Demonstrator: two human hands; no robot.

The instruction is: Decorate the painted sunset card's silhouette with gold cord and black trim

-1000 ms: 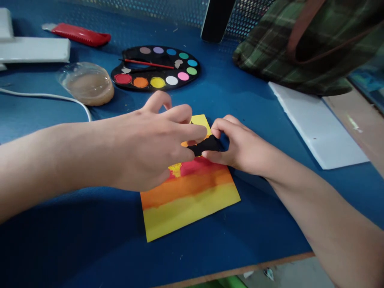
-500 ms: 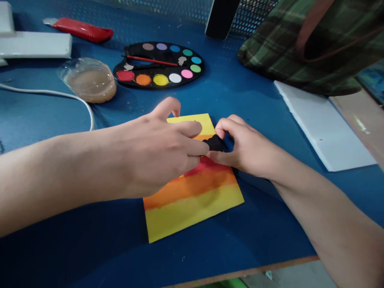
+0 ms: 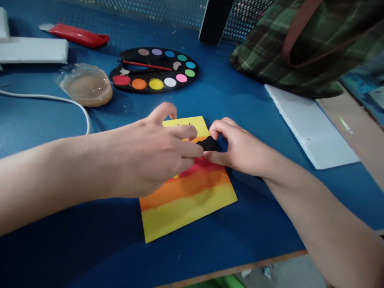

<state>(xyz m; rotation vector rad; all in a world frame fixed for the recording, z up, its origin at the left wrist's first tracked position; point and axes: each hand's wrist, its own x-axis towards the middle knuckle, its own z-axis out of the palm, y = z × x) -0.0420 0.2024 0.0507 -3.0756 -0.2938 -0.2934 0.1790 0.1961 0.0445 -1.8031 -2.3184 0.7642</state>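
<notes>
A small card (image 3: 186,212) painted in yellow, orange and red bands lies at a slant on the blue table. My left hand (image 3: 159,156) reaches across it palm down. Its outer fingers are lifted and bent, and the others close at the left part of a black scalloped cutout (image 3: 207,144); my left thumb is hidden. From the card's right edge my right hand (image 3: 237,146) grips the cutout's right end between curled index finger and thumb. Small dark marks show on the card's upper yellow band. My left hand covers the card's middle left.
Behind the card is a black paint palette (image 3: 192,80) with a red-handled brush (image 3: 150,65) across it. Cloudy water fills a clear cup (image 3: 87,86), near a white cable (image 3: 72,102) and a red cutter (image 3: 79,35). A white board (image 3: 312,128) and plaid bag (image 3: 270,60) are rightward.
The view has shifted slightly, moving most things left and the back items a little lower. Both hands stay at the black cutout, in nearly the same pose over the card.
</notes>
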